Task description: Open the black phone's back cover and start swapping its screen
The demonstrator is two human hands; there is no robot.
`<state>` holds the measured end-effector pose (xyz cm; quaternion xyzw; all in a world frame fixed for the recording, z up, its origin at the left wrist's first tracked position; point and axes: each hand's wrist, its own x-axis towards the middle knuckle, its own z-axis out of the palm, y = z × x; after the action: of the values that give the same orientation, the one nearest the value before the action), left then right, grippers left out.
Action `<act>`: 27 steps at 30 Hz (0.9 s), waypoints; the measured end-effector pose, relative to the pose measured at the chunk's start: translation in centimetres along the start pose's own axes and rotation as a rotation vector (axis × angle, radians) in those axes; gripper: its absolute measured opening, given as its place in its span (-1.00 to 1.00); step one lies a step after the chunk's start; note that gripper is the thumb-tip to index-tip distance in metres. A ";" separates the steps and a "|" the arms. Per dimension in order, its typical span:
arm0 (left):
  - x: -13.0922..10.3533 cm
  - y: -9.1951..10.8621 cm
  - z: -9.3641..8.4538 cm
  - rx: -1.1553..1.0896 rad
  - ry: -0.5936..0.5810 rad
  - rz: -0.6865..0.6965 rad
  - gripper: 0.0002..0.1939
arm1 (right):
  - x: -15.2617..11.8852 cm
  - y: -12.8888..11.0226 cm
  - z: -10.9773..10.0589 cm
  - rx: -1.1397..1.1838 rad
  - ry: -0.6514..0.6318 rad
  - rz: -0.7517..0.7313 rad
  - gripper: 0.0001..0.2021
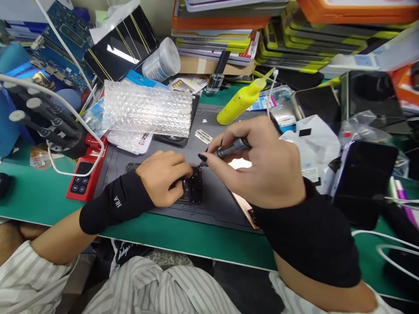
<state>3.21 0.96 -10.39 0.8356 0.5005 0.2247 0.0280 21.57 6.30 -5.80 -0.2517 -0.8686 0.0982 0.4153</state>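
An opened smartphone (196,187) lies on the dark grey work mat (209,213), its dark inside facing up. My left hand (165,176) is over its left and middle part, with curled fingers gripping it and hiding much of it. In my right hand (265,163), a dark grey precision screwdriver (232,148) is pinched between thumb and fingers. Its tip points down and left at the phone's upper edge; whether it touches a screw I cannot make out. A rose-gold phone part (244,207) lies partly hidden beneath my right hand.
Left of the mat stand a red device with buttons (80,179) and a holder of screwdrivers (65,135). Bubble wrap (147,107), a yellow bottle (240,100) and stacked boxes (212,43) are behind. Another phone (365,183) and white cables (386,237) lie at right.
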 end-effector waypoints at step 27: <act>0.2 1.8 -0.9 0.000 -0.267 -0.238 -0.58 | -1.3 1.2 -0.5 0.059 0.162 0.319 -0.71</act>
<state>4.44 0.08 -8.96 0.7928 0.5877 0.1069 0.1207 23.09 6.60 -6.79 -0.3812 -0.7782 0.1677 0.4700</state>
